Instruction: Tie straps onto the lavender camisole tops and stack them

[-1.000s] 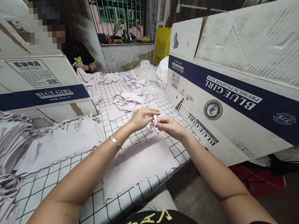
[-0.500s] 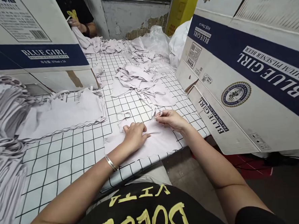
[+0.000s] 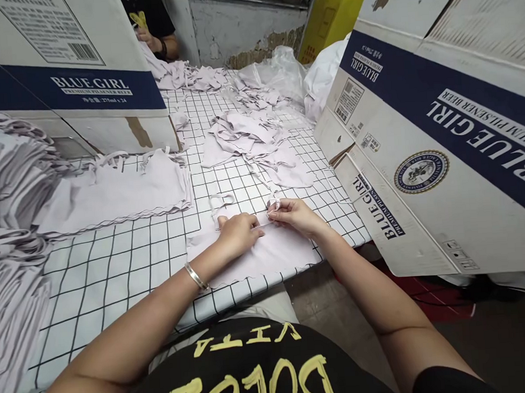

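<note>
A pale lilac cloth piece (image 3: 270, 252) lies flat on the checked table (image 3: 128, 264) near its front edge. My left hand (image 3: 238, 233) rests on the cloth's upper edge with fingers curled, pressing it down and touching a thin strap (image 3: 264, 223). My right hand (image 3: 292, 213) pinches the end of that strap at the cloth's top right corner. A second strap loop (image 3: 221, 202) lies on the table just beyond my left hand.
A stack of like cloth pieces (image 3: 120, 190) lies to the left, with bundles (image 3: 7, 236) at the far left. Loose pieces (image 3: 250, 138) are scattered further back. Large Blue Girl cartons stand left (image 3: 73, 83) and right (image 3: 440, 120). Another person's hand (image 3: 148, 37) works at the far end.
My hands came down from mid-air onto the cloth on the table. The left hand slid to the right toward the right hand, and the view tilted downward.
</note>
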`<action>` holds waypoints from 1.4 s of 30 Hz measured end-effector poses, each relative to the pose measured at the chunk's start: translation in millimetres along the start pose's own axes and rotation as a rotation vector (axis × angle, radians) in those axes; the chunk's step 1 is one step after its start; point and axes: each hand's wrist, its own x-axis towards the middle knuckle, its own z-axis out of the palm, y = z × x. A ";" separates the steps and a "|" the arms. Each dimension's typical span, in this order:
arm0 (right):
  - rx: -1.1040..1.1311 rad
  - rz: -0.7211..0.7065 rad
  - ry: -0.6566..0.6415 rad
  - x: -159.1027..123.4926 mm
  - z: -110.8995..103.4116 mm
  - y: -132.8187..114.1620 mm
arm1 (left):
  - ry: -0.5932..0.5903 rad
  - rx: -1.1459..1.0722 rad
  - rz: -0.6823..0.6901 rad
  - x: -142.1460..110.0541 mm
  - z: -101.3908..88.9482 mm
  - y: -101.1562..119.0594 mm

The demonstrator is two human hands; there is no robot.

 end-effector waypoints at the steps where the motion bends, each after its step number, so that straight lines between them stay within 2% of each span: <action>1: -0.006 -0.017 -0.001 0.0 1.2 1.0 | 0.003 -0.031 0.002 1.0 0.5 -0.3; 8: -0.058 -0.074 -0.024 0.7 8.9 8.9 | 0.045 -0.120 0.000 1.6 5.0 -0.1; 13: -0.120 -0.056 -0.015 0.2 9.3 11.0 | 0.054 -0.154 0.007 1.8 7.0 -1.1; 17: -0.094 -0.053 -0.037 0.1 10.9 12.3 | 0.070 -0.157 0.029 1.2 6.8 0.2; 25: -0.157 -0.072 -0.025 0.0 14.4 17.0 | 0.072 -0.199 -0.010 0.0 7.2 -0.2; 30: -0.106 -0.071 -0.045 -1.6 16.2 15.3 | 0.064 -0.201 -0.025 0.3 6.6 -0.3; 37: -0.421 -0.159 0.015 -4.6 18.1 9.5 | 0.068 -0.230 -0.012 -1.6 6.6 -0.3; 42: -0.776 -0.368 0.006 -5.4 12.3 4.7 | 0.078 -0.244 0.001 -2.2 10.3 -2.7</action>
